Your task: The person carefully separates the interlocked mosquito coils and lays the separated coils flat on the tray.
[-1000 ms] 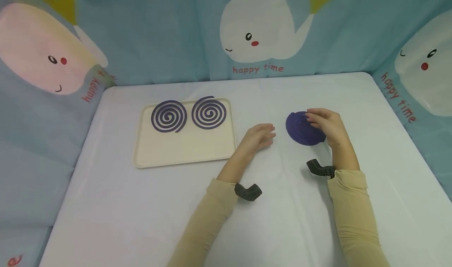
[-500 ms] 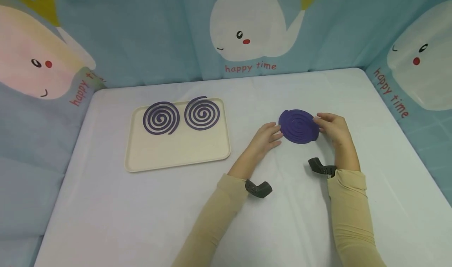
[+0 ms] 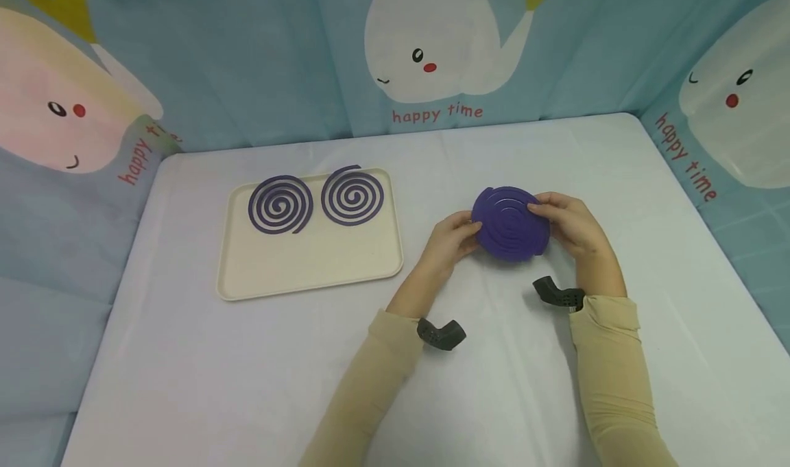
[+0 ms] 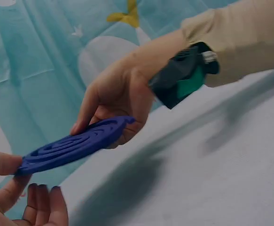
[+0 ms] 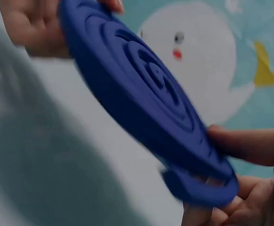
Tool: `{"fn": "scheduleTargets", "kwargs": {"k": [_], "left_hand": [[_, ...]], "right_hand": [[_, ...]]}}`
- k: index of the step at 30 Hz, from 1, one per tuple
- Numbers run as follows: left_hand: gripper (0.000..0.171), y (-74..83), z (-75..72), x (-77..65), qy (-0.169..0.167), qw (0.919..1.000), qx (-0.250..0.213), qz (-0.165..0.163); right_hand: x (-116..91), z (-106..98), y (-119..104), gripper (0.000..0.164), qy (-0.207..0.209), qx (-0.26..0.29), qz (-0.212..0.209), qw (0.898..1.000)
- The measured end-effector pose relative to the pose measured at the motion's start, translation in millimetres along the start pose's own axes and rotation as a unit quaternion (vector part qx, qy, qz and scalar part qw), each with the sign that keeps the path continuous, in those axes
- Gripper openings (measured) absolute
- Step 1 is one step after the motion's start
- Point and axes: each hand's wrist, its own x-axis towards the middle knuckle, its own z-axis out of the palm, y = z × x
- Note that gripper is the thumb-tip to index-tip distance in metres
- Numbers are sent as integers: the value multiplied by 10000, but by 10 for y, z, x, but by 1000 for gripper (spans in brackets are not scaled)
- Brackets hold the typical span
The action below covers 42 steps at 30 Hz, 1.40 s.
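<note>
Both hands hold a flat purple mosquito coil (image 3: 511,225), whose rings lie nested tightly together, raised off the white table. My left hand (image 3: 449,241) pinches its left edge, thumb on top and fingers below. At the opposite edge, my right hand (image 3: 574,221) grips it the same way. From the left wrist, the coil (image 4: 75,143) looks tilted, with a shadow on the cloth beneath. Seen from the right wrist, one end of the coil (image 5: 202,190) hangs slightly apart from the rest near the right fingers.
To the left lies a cream tray (image 3: 308,268). Two opened-out spiral coils, one at left (image 3: 280,205) and one at right (image 3: 354,195), rest along its back edge, partly overhanging it. Blue curtains (image 3: 278,62) with whale prints stand behind the table (image 3: 247,371) and at its sides.
My right hand has moved from over the nested coil to its right edge. My left hand has reached its left edge, and the coil has been lifted off the table.
</note>
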Motion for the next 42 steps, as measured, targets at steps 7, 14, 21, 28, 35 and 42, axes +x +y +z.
{"fn": "scheduleTargets", "kwargs": {"k": [7,14,21,28,35,42], "left_hand": [[54,189,-146,-132,206,9983,-356,403],[53,349,-294,-225,500,9930,-311,1022],[50,455,-402,-295,460,9928,-178,1092],[46,497,-486,-320,578,9926,-232,1045],[42,490,-541,-344,581,9936,-402,877],[50,457,-519,-364,518,9959,217,705]], "right_hand": [[-4,517,-80,20,-651,414,-252,9967],[27,856,-118,21,-1025,261,-307,9939],[22,983,-103,26,-1168,286,-376,9920],[28,1063,-99,28,-1180,219,-459,9917],[13,1094,-99,29,-1143,202,-560,9917],[6,1110,-69,28,-978,92,-709,9926]]}}
